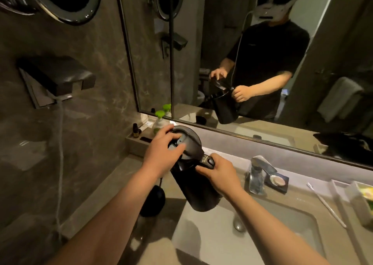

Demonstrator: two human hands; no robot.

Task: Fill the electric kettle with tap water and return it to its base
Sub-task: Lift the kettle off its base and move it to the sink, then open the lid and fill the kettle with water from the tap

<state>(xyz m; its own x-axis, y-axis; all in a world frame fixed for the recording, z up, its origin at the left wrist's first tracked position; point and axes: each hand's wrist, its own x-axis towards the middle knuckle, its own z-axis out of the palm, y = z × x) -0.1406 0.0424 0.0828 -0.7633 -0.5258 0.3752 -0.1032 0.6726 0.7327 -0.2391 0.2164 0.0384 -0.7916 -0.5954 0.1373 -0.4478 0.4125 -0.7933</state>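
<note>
Kettle (193, 184) is held in the air over the left part of the sink (282, 234), off its base (152, 203). The base is seen on the surface to the left of the sink, below and left of the kettle, cord attached.

Right hand (219, 175): fingers closed around the kettle handle (207, 160), full weight carried here. Left hand (161, 149): fingers curled onto the lid (185, 139), thumb and fingertips pressed at the lid centre. Whether the lid is latched or partly lifted cannot be told; it looks tilted up at the far edge, and the mirror reflection suggests it is open or opening.

Kettle's long axis is tilted, top leaned away and left, bottom toward the person. Spout side is hidden.

Key relation: the tap (262, 166) lies to the right of the kettle, beyond the right hand, well apart from the lid opening. Tap outlet faces the sink. No water is seen running.

Judgement: lid-opening step in hand, filling not yet started. For the next move the kettle mouth would need to be shifted right and brought under the tap outlet, body set closer to upright. Right hand is nearer the tap but occupied by the handle, so the tap lever would likely be worked by the left hand, reaching across. Risk: handle grip rotated awkwardly during that crossover.
</note>
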